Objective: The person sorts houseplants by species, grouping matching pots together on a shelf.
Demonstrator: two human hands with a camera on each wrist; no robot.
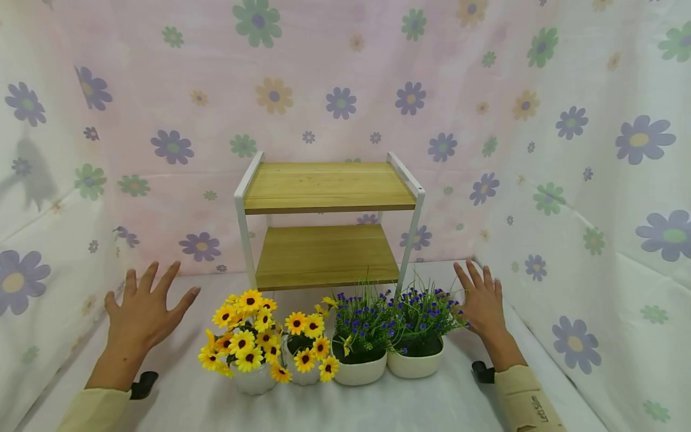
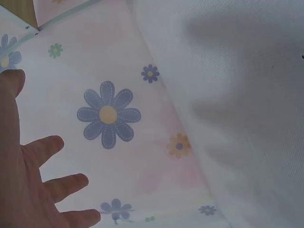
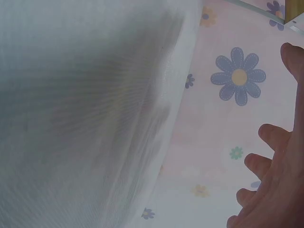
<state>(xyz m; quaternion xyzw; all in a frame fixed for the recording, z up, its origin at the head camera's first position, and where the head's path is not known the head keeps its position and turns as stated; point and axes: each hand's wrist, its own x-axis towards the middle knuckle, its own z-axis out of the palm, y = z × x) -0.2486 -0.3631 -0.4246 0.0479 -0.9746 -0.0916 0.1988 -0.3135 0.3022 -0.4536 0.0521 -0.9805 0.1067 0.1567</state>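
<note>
My left hand (image 1: 143, 315) is spread with fingers apart, to the left of the flower pots, and holds nothing. On the other side my right hand (image 1: 480, 303) is spread too, its thumb side hidden behind the purple flowers. Nearest the left hand stands a white pot of yellow sunflowers (image 1: 245, 339). A smaller white pot of sunflowers (image 1: 305, 345) is beside it. Two oval cream planters follow to the right, a left planter (image 1: 360, 373) and a right planter (image 1: 415, 365), both with purple flowers and grass. Both wrist views show spread fingers before flowered cloth.
Behind the pots stands a two-tier rack with a wooden upper shelf (image 1: 329, 186), a wooden lower shelf (image 1: 326, 255) and a white frame (image 1: 243, 234). Flower-print cloth (image 1: 335, 60) encloses the back and sides. White cloth (image 1: 183, 372) covers the table.
</note>
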